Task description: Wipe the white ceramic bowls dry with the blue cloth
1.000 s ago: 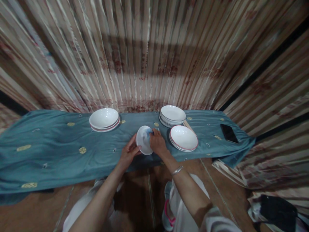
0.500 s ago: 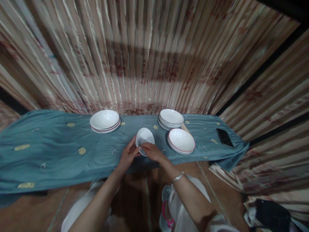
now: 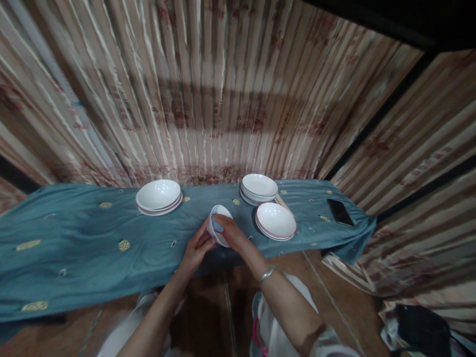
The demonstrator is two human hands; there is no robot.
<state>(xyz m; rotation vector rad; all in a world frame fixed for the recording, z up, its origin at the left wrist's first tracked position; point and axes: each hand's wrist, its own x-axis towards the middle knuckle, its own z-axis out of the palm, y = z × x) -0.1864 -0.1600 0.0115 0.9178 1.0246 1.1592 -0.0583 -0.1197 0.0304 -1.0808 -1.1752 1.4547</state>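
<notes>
A small white bowl (image 3: 225,240) is held tilted over the front part of the table. My left hand (image 3: 199,244) grips its outer left side, fingers and thumb around the wall. My right hand (image 3: 227,229) reaches into the bowl, with its fingers pressing a light-blue piece of cloth (image 3: 217,224) against the inner wall. Part of the cloth and the fingertips are hidden. Just right of the bowl stands a stack of red-rimmed white dishes (image 3: 276,221). Behind it is a stack of dark-rimmed white plates (image 3: 260,185).
Several white bowls (image 3: 159,194) are stacked on the left of the table. A wooden strip (image 3: 284,204) lies beside the right stacks, and a black phone (image 3: 340,212) near the right end. Teal cloth (image 3: 92,267) covers the table; a pleated curtain (image 3: 208,99) hangs behind.
The bowl has been tipped further, its opening turned toward the right. My right hand has gone deeper into it, and the blue cloth shows more clearly. The view has shifted slightly.
</notes>
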